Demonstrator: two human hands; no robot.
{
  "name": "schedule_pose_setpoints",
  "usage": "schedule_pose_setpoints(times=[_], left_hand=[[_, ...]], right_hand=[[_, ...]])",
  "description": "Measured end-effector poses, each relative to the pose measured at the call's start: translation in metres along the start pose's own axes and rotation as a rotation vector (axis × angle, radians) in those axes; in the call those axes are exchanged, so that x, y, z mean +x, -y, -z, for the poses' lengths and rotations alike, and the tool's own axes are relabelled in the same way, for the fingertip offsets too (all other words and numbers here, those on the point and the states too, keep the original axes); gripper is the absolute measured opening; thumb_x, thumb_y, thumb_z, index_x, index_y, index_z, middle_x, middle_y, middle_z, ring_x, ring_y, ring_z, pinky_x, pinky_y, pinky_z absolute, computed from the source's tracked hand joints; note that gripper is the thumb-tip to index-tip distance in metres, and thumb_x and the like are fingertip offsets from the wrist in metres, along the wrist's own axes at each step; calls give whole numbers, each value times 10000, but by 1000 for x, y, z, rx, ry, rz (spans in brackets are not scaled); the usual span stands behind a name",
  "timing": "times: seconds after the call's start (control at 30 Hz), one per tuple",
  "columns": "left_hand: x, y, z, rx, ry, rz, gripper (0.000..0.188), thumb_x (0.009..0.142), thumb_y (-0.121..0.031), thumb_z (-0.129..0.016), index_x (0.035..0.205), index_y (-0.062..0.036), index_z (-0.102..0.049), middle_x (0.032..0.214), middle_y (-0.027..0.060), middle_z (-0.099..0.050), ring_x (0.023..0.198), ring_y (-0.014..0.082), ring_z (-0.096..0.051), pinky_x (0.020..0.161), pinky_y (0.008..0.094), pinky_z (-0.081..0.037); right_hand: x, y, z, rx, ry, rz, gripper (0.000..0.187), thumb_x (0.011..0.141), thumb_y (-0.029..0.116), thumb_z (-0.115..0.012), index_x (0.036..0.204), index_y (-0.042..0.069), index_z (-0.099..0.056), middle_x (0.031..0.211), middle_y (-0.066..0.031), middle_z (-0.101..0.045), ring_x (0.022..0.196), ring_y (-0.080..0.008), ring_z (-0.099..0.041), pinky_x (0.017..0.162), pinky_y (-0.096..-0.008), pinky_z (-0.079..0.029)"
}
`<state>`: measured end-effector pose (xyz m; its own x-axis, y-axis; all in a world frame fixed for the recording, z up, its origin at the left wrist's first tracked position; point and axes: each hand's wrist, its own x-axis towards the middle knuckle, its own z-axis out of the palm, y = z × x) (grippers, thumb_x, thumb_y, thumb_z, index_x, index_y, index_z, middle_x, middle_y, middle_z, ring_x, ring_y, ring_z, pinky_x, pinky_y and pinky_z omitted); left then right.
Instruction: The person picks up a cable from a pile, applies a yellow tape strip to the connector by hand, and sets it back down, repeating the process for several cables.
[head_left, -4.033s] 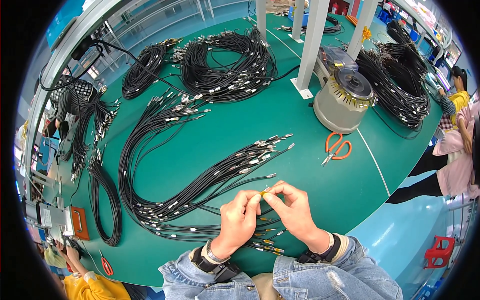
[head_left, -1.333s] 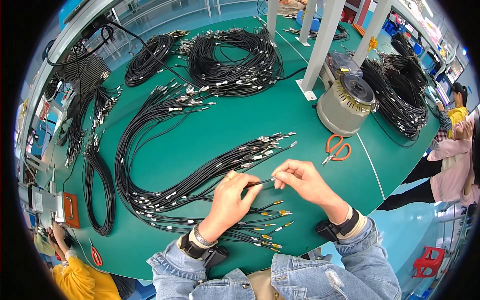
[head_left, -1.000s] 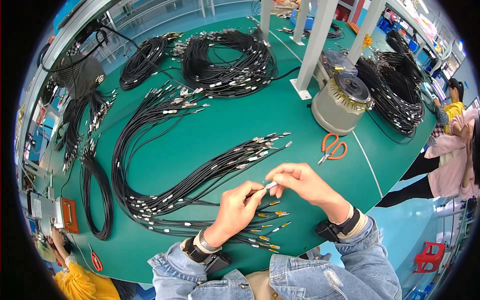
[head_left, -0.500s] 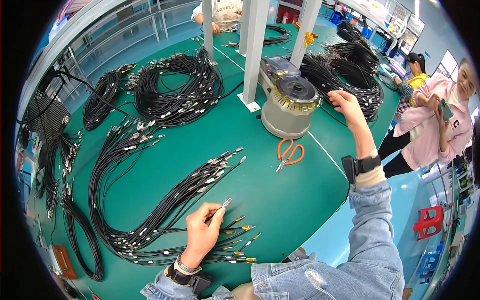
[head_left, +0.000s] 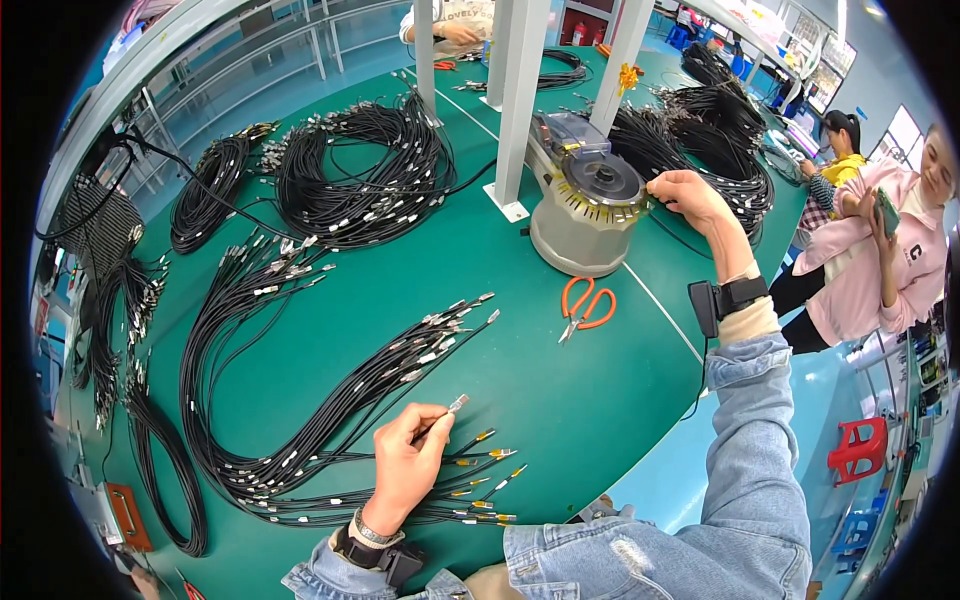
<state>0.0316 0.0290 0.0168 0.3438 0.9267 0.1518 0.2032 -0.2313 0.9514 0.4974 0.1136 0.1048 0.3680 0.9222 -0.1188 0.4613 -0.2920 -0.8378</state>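
Note:
My left hand (head_left: 412,452) pinches a black cable near its end, and the cable's silvery connector (head_left: 459,403) pokes out past the fingertips. Below and beside it lie other cable ends (head_left: 497,454), several wrapped with yellow labels. A round grey tape dispenser (head_left: 580,240) stands across the table, with short yellow strips (head_left: 598,212) fanned around its dark top disc. My right hand (head_left: 690,200) is at the right rim of that disc, thumb and forefinger closed on the edge of a yellow strip. The fingertips partly hide the strip.
Orange-handled scissors (head_left: 587,308) lie in front of the dispenser. Coiled black cable bundles (head_left: 365,180) cover the far left, with more coils (head_left: 700,140) at the far right. A white metal post (head_left: 518,110) rises behind the dispenser. A person in pink (head_left: 880,240) stands at the right.
My right hand has moved slightly left and in to the dispenser's rim, its fingers closing there. My left hand keeps its pinch on the cable. The view has shifted slightly.

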Motion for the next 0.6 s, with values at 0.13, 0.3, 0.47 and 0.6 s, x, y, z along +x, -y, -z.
schedule_pose_setpoints(times=[0.13, 0.3, 0.47, 0.6], left_hand=[[-1, -6, 3, 2, -26, 19, 56, 831, -7, -626, 859, 30, -596, 622, 16, -585, 512, 26, -466, 446, 186, -335], [0, -16, 3, -24, -102, 15, 74, 838, 5, -607, 896, 45, -586, 637, 45, -622, 503, 38, -521, 426, 177, -374], [-3, -13, 6, -40, -177, -41, 80, 843, 15, -595, 912, 53, -582, 649, 60, -633, 514, 52, -566, 414, 175, -410], [-5, -17, 3, -73, -200, -52, 84, 837, 20, -601, 913, 52, -586, 660, 63, -639, 526, 55, -577, 422, 174, -422]], right_hand=[[-15, 14, -6, 306, -102, -24, 118, 790, 218, -642, 841, 111, -640, 749, 59, -540, 729, -66, -462, 670, -239, -349], [-92, 50, -81, 622, -46, 233, 57, 827, 126, -612, 833, 76, -585, 762, 41, -527, 705, -71, -471, 663, -222, -362], [-182, 73, -203, 742, 188, 144, 12, 816, 31, -606, 821, 31, -595, 817, 5, -559, 772, -69, -509, 716, -218, -405], [-218, 71, -260, 916, 301, 109, 24, 833, 30, -614, 830, 9, -603, 849, -10, -565, 782, -80, -522, 722, -227, -420]])
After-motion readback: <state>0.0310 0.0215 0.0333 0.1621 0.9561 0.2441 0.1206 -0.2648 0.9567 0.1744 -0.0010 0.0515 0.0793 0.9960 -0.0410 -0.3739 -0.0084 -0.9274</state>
